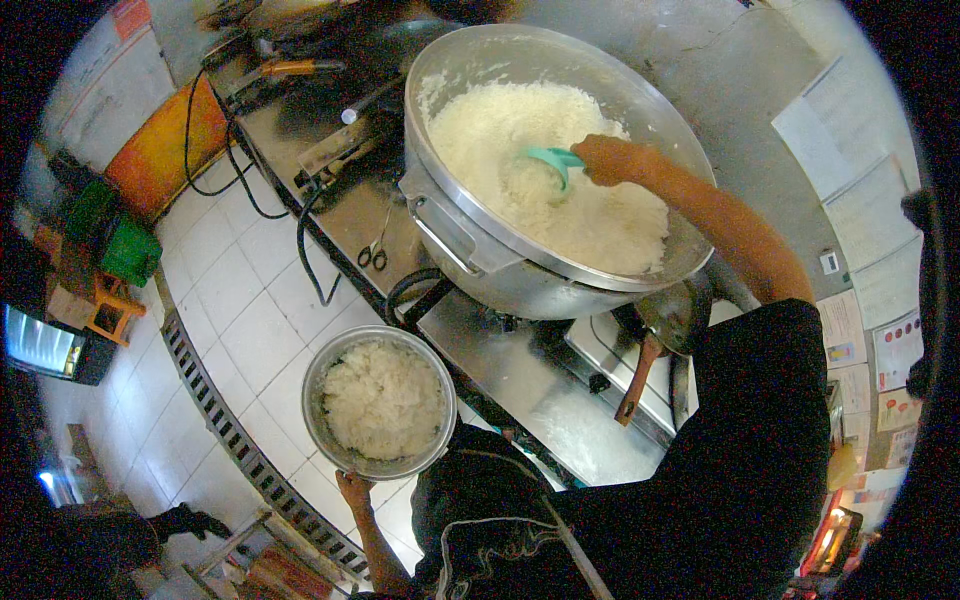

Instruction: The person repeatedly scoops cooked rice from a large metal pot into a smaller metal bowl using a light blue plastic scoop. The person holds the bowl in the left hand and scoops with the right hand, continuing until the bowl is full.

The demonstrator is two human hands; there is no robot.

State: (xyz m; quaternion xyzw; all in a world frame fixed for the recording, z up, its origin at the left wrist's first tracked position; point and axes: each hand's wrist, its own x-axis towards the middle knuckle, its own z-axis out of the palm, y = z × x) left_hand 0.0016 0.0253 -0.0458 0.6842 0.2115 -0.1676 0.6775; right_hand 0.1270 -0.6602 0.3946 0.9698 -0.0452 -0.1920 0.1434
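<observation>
A wide aluminium pot point(510, 259) stands on the steel stove, heaped with cooked white rice point(517, 105). My right hand point(611, 160) grips a turquoise plastic scoop point(553, 159) whose head sits partly sunk in the rice. Lower left, my left hand point(354, 487) holds the rim of a round metal bowl point(306, 409). That bowl contains a mound of white rice point(382, 401) and hangs over the floor beside the stove's edge. Most of my left fingers are hidden beneath the bowl.
Scissors point(373, 255) lie on the steel counter point(352, 214) left of the pot. A pan with a wooden handle point(637, 382) rests behind the pot's near right side. Black hoses point(304, 232) loop over the counter edge. A drain grate point(225, 420) crosses the tiled floor.
</observation>
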